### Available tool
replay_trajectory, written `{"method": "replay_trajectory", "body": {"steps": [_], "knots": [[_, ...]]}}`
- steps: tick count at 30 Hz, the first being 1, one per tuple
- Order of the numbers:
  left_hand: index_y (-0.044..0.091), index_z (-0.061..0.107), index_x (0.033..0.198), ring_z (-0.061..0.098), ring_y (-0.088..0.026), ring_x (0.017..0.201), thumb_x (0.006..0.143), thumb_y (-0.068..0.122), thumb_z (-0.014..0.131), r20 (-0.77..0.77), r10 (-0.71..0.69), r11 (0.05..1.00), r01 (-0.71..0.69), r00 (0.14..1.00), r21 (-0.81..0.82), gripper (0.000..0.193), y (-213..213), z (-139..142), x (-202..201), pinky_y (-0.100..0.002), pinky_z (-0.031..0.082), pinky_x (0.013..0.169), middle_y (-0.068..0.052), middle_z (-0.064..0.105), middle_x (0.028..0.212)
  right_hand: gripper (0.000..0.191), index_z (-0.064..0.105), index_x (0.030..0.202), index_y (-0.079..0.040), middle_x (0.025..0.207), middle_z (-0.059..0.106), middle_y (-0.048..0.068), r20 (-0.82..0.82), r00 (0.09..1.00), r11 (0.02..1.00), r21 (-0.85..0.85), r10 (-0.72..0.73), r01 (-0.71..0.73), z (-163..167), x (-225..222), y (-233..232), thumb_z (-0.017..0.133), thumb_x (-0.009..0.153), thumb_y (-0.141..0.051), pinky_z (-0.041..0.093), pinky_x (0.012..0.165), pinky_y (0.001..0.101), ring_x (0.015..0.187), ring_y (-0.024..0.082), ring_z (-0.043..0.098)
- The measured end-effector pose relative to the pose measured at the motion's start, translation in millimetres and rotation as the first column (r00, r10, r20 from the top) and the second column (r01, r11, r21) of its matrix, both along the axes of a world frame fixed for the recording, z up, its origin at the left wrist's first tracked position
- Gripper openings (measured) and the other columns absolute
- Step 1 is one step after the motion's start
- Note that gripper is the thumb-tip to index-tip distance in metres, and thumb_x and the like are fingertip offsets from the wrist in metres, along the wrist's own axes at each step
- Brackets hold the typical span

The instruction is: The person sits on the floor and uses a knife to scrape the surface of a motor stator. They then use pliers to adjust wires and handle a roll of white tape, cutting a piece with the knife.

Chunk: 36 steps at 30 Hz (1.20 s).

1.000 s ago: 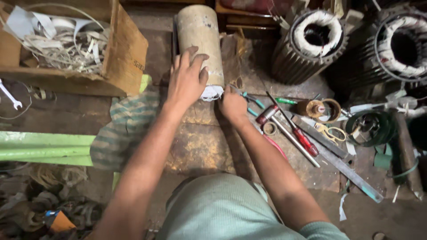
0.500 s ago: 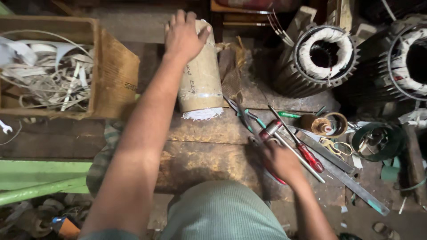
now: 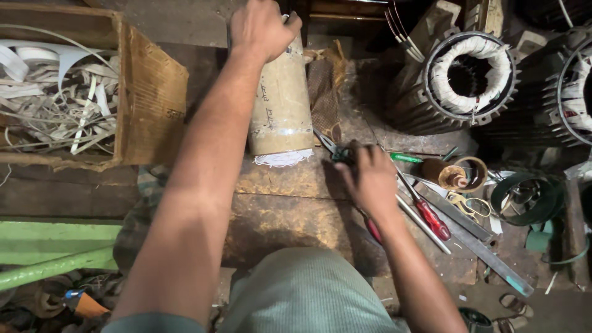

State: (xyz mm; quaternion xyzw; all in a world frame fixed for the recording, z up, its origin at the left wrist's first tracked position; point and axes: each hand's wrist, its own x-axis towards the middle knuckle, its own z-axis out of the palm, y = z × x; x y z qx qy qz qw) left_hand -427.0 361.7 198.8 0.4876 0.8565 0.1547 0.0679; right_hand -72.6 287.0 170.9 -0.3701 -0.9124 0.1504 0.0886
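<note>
Reaching far forward, the left hand is clamped over the far end of a tan roll, fingers curled round its top edge. That roll lies lengthwise on the worn board, pointing away from the person, with a white frayed edge poking out of its near end. Just right of the roll sits a scrap of brown mesh.

Down nearer the body, the right hand is palm-down on the board with its fingers bent over a pair of scissors, whose blades stick out toward the roll. Whether the fingers actually grip the handles I cannot tell; they cover them.

Right of that hand lie a red screwdriver, a green pen and a long steel ruler, all slanting the same way. Beyond them stand a small tape spool and a green ring. Two motor stators with white windings sit at the far right. At the far left, a cardboard box holds a tangle of white strips.
</note>
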Motion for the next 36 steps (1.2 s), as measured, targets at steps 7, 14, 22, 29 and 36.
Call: {"method": "replay_trajectory", "body": {"steps": [7,14,22,29,36], "knots": [[0.004,0.078,0.089,0.07,-0.042,0.082,0.093,0.05,0.069,-0.096,-0.113,0.944,0.137,0.989,0.299,0.047,-36,21,6,-0.052,0.056,0.079,-0.023,0.073,0.09,0.054,0.062,0.136,-0.007,0.123,0.06,0.015,0.056,0.998,0.989,0.145,0.017,-0.024,-45,-13,-7,0.073,0.088,-0.029,0.043,0.094,0.0499,0.112,0.036,0.053],[0.01,0.077,0.085,0.059,-0.02,0.072,0.098,0.057,0.063,-0.322,-0.215,0.838,0.343,0.922,0.424,0.051,-150,44,98,-0.046,0.047,0.08,-0.006,0.066,0.069,0.055,0.062,0.13,-0.004,0.126,0.058,0.019,0.002,0.993,0.979,0.163,-0.121,0.119,-70,16,11,0.073,0.086,-0.035,0.042,0.093,0.0536,0.115,0.04,0.052],[0.004,0.072,0.108,0.064,-0.028,0.095,0.099,0.049,0.071,-0.474,-0.203,0.688,0.47,0.856,0.553,0.045,-267,78,156,-0.046,0.049,0.096,-0.01,0.067,0.094,0.054,0.061,0.135,-0.004,0.131,0.059,0.019,-0.008,0.995,0.956,0.279,-0.096,0.094,-79,-26,35,0.067,0.104,-0.048,0.042,0.1,0.058,0.121,0.041,0.053],[0.002,0.071,0.114,0.063,-0.03,0.1,0.093,0.059,0.07,-0.372,-0.119,0.814,0.305,0.92,0.493,0.061,-312,108,191,-0.049,0.048,0.101,-0.012,0.065,0.098,0.084,0.054,0.14,-0.005,0.135,0.062,0.024,0.222,0.931,0.922,-0.196,-0.289,0.333,-60,-111,64,0.077,0.082,-0.06,0.04,0.105,0.0616,0.127,0.043,0.055],[0.01,0.071,0.089,0.059,-0.027,0.085,0.092,0.06,0.072,-0.339,-0.026,0.836,0.206,0.94,0.508,0.05,-296,114,194,-0.049,0.047,0.093,-0.007,0.062,0.085,0.064,0.066,0.13,-0.022,0.135,0.062,0.024,-0.01,0.973,0.973,0.022,-0.231,0.232,-36,-127,61,0.084,0.073,-0.046,0.042,0.092,0.0761,0.121,0.049,0.057]]}}
